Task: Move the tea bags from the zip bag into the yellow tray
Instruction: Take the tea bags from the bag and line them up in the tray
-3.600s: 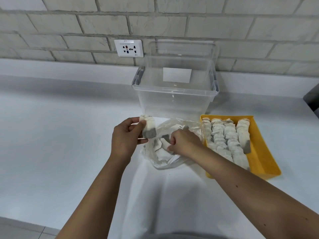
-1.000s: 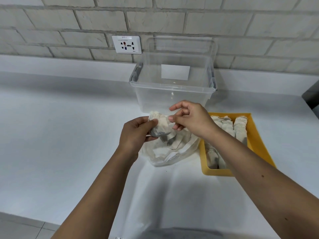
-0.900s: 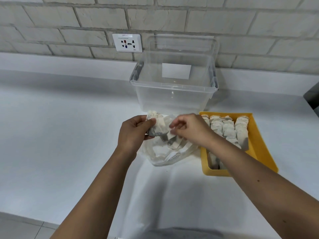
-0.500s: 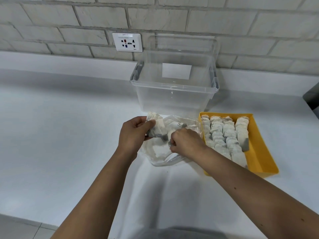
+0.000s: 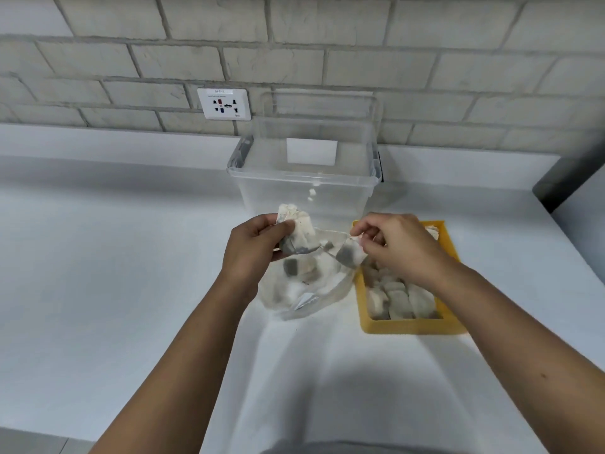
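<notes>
A clear zip bag lies on the white counter with a few tea bags inside. My left hand grips a small bunch of tea bags above the bag's mouth. My right hand pinches one tea bag by its top, hanging between the zip bag and the yellow tray. The tray stands just right of the bag and holds rows of several tea bags, partly hidden by my right wrist.
A clear plastic storage box stands behind the bag, against the brick wall. A wall socket is up left of it. A dark object sits at the far right edge.
My right hand has come up out of the zip bag with one tea bag and moved right toward the tray. My left hand keeps its bunch in place.
</notes>
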The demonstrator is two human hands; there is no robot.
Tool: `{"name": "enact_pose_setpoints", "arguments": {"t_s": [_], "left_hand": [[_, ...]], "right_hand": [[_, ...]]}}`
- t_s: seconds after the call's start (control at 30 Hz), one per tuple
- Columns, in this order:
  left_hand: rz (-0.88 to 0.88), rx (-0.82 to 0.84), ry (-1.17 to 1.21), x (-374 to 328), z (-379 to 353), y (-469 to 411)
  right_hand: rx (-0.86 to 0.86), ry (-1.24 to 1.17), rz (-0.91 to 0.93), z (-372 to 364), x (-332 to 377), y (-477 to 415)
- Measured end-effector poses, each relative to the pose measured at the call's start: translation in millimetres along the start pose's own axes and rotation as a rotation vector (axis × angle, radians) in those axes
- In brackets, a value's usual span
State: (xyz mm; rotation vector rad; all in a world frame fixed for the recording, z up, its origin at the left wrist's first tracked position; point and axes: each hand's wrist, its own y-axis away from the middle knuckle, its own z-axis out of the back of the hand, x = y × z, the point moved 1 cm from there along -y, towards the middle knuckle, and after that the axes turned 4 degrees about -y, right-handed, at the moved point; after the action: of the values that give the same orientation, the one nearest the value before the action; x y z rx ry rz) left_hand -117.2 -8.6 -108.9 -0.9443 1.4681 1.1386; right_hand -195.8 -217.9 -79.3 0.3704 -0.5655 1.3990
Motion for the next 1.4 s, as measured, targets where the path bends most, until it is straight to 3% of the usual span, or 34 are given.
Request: {"name": "enact_pose_setpoints", "arguments": {"t_s": [0.2, 0.57, 0.73, 0.97, 1.4], "left_hand": [[-0.009, 0.158, -0.028, 2.5, -61.8, 17.1], [0.062, 0.260, -0.105, 29.1, -127.9, 27.5], [0.082, 0.297, -0.120, 28.9, -132.3, 23.0], [0.107, 0.294, -0.123, 36.0, -128.2, 12.6], [0.192, 0.296, -0.025, 41.1, -139.2, 1.0]], "right_hand": [[-0.052, 0.120, -0.080, 64.9, -56.2, 21.4], [0.227, 0.361, -0.218, 48.7, -126.4, 51.3], [0.116, 0.481, -0.168, 35.0, -138.5, 40.1], [-0.016, 0.392, -0.195, 28.7, -151.4, 20.9], [-0.049, 0.333, -0.152, 25.6, -156.1, 6.4]]}}
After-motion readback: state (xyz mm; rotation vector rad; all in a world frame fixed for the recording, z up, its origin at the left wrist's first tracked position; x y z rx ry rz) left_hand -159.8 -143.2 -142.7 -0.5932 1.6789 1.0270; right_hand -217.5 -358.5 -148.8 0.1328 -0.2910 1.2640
